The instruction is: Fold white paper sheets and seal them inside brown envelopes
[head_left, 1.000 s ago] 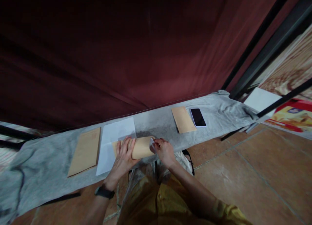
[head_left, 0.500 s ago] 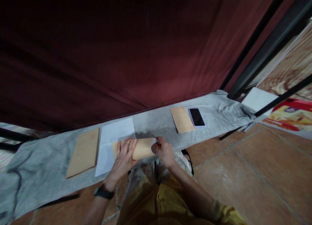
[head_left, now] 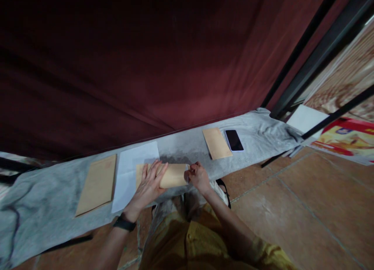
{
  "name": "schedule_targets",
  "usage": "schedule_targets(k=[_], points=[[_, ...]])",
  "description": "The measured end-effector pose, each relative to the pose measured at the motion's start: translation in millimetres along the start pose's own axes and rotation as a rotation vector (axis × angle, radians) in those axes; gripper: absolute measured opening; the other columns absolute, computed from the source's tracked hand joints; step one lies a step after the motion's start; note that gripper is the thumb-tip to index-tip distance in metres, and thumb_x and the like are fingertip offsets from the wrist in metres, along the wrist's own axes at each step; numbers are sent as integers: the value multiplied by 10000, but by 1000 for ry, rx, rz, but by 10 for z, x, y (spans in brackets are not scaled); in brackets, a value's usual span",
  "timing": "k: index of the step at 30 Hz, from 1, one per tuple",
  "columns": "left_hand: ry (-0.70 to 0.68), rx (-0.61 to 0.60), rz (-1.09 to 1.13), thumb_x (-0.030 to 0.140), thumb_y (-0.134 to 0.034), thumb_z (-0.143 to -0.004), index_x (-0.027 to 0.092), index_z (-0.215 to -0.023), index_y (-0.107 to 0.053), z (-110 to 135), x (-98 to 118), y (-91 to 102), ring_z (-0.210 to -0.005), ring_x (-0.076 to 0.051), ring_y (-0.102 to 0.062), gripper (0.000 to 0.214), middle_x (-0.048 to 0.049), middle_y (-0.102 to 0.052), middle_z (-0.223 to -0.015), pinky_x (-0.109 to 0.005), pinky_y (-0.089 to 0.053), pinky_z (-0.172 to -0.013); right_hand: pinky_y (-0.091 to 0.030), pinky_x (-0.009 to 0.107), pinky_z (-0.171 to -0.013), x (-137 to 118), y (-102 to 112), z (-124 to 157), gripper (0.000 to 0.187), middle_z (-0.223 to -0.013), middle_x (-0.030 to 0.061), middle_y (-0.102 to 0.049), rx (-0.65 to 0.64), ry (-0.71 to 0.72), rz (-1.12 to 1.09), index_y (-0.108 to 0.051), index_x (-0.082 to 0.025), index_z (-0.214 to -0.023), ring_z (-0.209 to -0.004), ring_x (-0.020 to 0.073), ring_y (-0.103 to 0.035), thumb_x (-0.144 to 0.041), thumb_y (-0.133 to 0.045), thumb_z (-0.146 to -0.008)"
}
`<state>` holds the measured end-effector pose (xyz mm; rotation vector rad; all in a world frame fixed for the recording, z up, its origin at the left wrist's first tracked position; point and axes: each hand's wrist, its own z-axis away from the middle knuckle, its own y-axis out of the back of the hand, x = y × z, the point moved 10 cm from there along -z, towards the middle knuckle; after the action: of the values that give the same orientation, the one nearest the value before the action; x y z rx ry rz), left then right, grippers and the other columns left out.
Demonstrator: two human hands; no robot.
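A tan envelope (head_left: 174, 175) lies in front of me on a grey cloth-covered bench (head_left: 52, 200), partly over a white sheet of paper (head_left: 131, 172). My left hand (head_left: 150, 184) rests flat on the envelope's left half, fingers stretched out. My right hand (head_left: 198, 177) is closed at the envelope's right end, fingers curled over its edge. Whether anything lies inside the fingers is hidden.
Another tan envelope (head_left: 97, 184) lies to the left of the white sheet. Farther right on the bench are a third tan envelope (head_left: 216, 143) and a black phone (head_left: 234, 140). A dark red curtain (head_left: 146, 59) hangs behind. The floor (head_left: 292, 207) is tiled.
The white flap seen at the envelope's right end has gone from view under my right hand, which has closed down on that edge. My left hand stayed on the envelope.
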<state>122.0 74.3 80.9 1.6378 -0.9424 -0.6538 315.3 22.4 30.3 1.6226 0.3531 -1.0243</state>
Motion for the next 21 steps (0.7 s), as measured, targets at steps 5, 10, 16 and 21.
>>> schedule_targets(k=[5, 10, 16, 21], points=[[-5, -42, 1, 332, -757, -751, 201, -1596, -204, -22, -14, -73, -1489, -400, -287, 1018, -225, -394, -1551, -653, -170, -1197, -336, 208, -596, 68, -40, 1, 164, -690, -12, -613, -31, -36, -43, -625, -187, -702, -650, 112, -552, -65, -574, -798], [13, -74, 25, 360, -745, -770, 217, -1604, -172, -44, -40, -96, -1511, -402, -237, 1021, -219, -298, -1615, -667, -171, -1190, -358, 204, -587, 136, -93, -28, 130, -643, -34, -600, -15, -26, -239, -601, -200, -693, -620, 108, -535, -140, -582, -807], [170, 72, 113, 338, -679, -864, 269, -1603, -183, -66, -41, 32, -1526, -389, -200, 893, -185, -198, -1663, -665, -172, -1197, -452, 238, -550, 377, -158, -163, 182, -668, -14, -624, 127, -190, -774, -581, -210, -750, -612, 147, -578, -381, -641, -760], [428, 275, 521, 417, -617, -915, 312, -1588, -218, 1, 60, -160, -1473, -320, -339, 790, -142, -261, -1622, -501, -455, -1106, -515, 268, -594, 521, -289, -170, 368, -754, 3, -657, 250, -331, -1120, -558, -210, -830, -663, 158, -624, -502, -707, -664]])
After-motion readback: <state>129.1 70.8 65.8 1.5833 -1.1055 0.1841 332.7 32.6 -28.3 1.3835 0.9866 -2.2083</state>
